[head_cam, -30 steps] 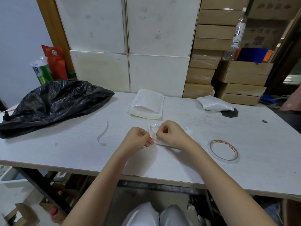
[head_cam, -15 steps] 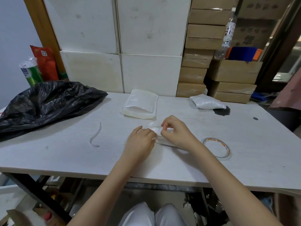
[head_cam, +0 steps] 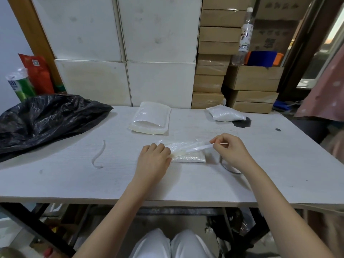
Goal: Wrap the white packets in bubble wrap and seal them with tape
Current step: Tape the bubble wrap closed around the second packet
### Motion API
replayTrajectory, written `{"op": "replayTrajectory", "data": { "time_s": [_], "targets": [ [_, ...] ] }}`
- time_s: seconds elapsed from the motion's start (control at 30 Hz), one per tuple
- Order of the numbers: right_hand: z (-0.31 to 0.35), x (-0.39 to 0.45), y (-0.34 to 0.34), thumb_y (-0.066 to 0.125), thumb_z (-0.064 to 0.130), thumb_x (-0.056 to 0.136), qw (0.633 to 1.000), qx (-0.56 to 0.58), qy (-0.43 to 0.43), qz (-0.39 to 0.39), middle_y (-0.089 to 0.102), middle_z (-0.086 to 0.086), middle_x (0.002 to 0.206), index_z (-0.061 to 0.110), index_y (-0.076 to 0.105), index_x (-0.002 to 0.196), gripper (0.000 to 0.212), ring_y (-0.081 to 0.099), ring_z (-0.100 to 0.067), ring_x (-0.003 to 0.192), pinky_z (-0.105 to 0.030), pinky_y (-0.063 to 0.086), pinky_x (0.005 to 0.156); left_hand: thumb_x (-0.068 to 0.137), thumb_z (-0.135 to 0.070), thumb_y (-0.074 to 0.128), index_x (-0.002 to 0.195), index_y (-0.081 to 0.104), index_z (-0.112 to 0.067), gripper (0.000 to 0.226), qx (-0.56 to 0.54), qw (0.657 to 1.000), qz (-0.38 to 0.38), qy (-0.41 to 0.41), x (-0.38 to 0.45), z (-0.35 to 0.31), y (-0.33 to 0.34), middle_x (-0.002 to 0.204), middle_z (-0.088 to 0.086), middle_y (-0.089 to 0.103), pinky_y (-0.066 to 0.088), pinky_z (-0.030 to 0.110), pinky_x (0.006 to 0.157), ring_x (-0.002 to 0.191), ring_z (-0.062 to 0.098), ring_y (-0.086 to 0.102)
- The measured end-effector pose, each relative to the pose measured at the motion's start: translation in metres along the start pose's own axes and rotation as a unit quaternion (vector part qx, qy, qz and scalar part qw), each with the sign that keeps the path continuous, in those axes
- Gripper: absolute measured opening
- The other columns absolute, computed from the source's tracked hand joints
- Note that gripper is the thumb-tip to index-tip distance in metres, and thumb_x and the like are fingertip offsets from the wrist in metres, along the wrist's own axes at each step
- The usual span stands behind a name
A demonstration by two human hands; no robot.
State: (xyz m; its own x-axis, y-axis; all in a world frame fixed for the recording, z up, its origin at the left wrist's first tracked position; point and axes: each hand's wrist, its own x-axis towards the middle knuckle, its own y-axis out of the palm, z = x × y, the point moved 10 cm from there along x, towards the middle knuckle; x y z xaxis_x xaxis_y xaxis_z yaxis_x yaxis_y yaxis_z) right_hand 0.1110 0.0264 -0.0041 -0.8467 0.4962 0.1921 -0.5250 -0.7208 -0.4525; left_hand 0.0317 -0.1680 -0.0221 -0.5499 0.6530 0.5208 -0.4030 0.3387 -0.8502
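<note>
Centre frame: left hand (head_cam: 152,161) presses flat on the shiny bubble-wrapped packet (head_cam: 186,152); right hand (head_cam: 230,148) pinches a taut white strip (head_cam: 197,148) stretched off it, grip tight.

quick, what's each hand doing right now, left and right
Left hand: open, fingers pressing the bubble-wrapped packet flat on the table.
Right hand: closed, pinching the end of a thin white strip stretched from the packet.
</note>
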Motion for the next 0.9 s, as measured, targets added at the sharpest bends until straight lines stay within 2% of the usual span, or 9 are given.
{"op": "replayTrajectory", "data": {
  "time_s": [0.07, 0.13, 0.27, 0.37, 0.47, 0.6, 0.73, 0.8, 0.9],
  "targets": [
    [-0.007, -0.002, -0.012, 0.055, 0.0, 0.085, 1.0, -0.006, 0.01, -0.016, 0.066, 0.004, 0.09, 0.013, 0.05, 0.061, 0.027, 0.056, -0.009, 0.069, -0.011, 0.043, 0.059, 0.075, -0.033, 0.042, 0.073, 0.064, -0.02, 0.025, -0.003, 1.0, 0.004, -0.007, 0.0, 0.001, -0.001, 0.069, -0.006, 0.061, 0.039, 0.028, 0.068, 0.062, 0.021, 0.059],
    [-0.014, -0.004, -0.024, 0.054, 0.001, 0.085, 0.999, 0.006, 0.029, -0.038, 0.067, 0.001, 0.093, 0.012, 0.051, 0.063, 0.025, 0.057, -0.009, 0.068, -0.013, 0.041, 0.056, 0.072, -0.031, 0.052, 0.075, 0.064, -0.02, 0.017, -0.016, 1.0, 0.0, -0.009, -0.001, 0.0, -0.003, 0.07, -0.005, 0.06, 0.047, 0.031, 0.062, 0.062, 0.021, 0.059],
    [-0.031, -0.01, -0.045, 0.048, 0.005, 0.09, 0.99, 0.068, 0.096, -0.078, 0.069, -0.005, 0.098, 0.01, 0.047, 0.07, 0.021, 0.068, -0.02, 0.079, -0.032, 0.051, 0.066, 0.069, -0.026, 0.067, 0.079, 0.065, -0.019, 0.012, -0.041, 0.999, -0.016, -0.015, -0.003, -0.001, -0.006, 0.073, -0.003, 0.061, 0.048, 0.034, 0.06, 0.065, 0.024, 0.059],
    [-0.035, -0.016, -0.059, 0.043, 0.002, 0.091, 0.977, 0.14, 0.115, -0.114, 0.07, -0.008, 0.092, 0.011, 0.039, 0.07, 0.023, 0.07, -0.031, 0.077, -0.046, 0.053, 0.079, 0.063, -0.021, 0.08, 0.079, 0.065, -0.018, 0.022, -0.052, 0.998, -0.006, -0.025, -0.003, 0.0, -0.006, 0.074, -0.002, 0.061, 0.048, 0.035, 0.061, 0.068, 0.025, 0.059],
    [-0.036, -0.022, -0.07, 0.038, -0.003, 0.092, 0.957, 0.22, 0.122, -0.146, 0.068, -0.013, 0.09, 0.012, 0.037, 0.071, 0.026, 0.069, -0.033, 0.071, -0.039, 0.059, 0.074, 0.062, -0.018, 0.082, 0.079, 0.065, -0.017, 0.025, -0.066, 0.997, -0.01, -0.032, -0.003, -0.001, -0.008, 0.074, -0.001, 0.061, 0.048, 0.035, 0.061, 0.067, 0.026, 0.059],
    [-0.036, -0.027, -0.083, 0.037, -0.003, 0.092, 0.922, 0.305, 0.123, -0.207, 0.064, -0.016, 0.086, 0.013, 0.038, 0.072, 0.025, 0.071, -0.032, 0.078, -0.031, 0.061, 0.062, 0.06, -0.017, 0.083, 0.079, 0.065, -0.017, 0.026, -0.083, 0.996, -0.006, -0.038, -0.004, -0.001, -0.009, 0.074, 0.0, 0.062, 0.048, 0.035, 0.06, 0.067, 0.026, 0.059],
    [-0.023, -0.027, -0.096, 0.04, -0.002, 0.09, 0.91, 0.302, 0.109, -0.262, 0.062, -0.014, 0.082, 0.011, 0.044, 0.075, 0.02, 0.071, -0.026, 0.074, -0.024, 0.056, 0.054, 0.059, -0.015, 0.082, 0.079, 0.065, -0.015, 0.026, -0.096, 0.995, -0.007, -0.042, -0.004, -0.002, -0.008, 0.074, 0.001, 0.062, 0.047, 0.034, 0.059, 0.067, 0.028, 0.059],
    [-0.008, -0.024, -0.092, 0.045, -0.002, 0.089, 0.913, 0.299, 0.094, -0.262, 0.062, -0.015, 0.08, 0.009, 0.047, 0.076, 0.017, 0.071, -0.016, 0.063, -0.022, 0.055, 0.052, 0.058, -0.014, 0.082, 0.078, 0.064, -0.015, 0.026, -0.094, 0.995, -0.011, -0.043, -0.003, -0.002, -0.008, 0.073, 0.001, 0.062, 0.047, 0.034, 0.057, 0.066, 0.027, 0.059],
    [0.027, -0.014, -0.061, 0.053, -0.003, 0.087, 0.928, 0.31, 0.059, -0.201, 0.062, -0.014, 0.077, 0.005, 0.053, 0.08, 0.011, 0.067, -0.006, 0.055, -0.019, 0.053, 0.048, 0.059, -0.014, 0.08, 0.077, 0.063, -0.015, 0.025, -0.093, 0.994, 0.003, -0.053, -0.003, -0.002, -0.006, 0.073, 0.001, 0.061, 0.047, 0.035, 0.057, 0.066, 0.027, 0.058]
  ]
}}
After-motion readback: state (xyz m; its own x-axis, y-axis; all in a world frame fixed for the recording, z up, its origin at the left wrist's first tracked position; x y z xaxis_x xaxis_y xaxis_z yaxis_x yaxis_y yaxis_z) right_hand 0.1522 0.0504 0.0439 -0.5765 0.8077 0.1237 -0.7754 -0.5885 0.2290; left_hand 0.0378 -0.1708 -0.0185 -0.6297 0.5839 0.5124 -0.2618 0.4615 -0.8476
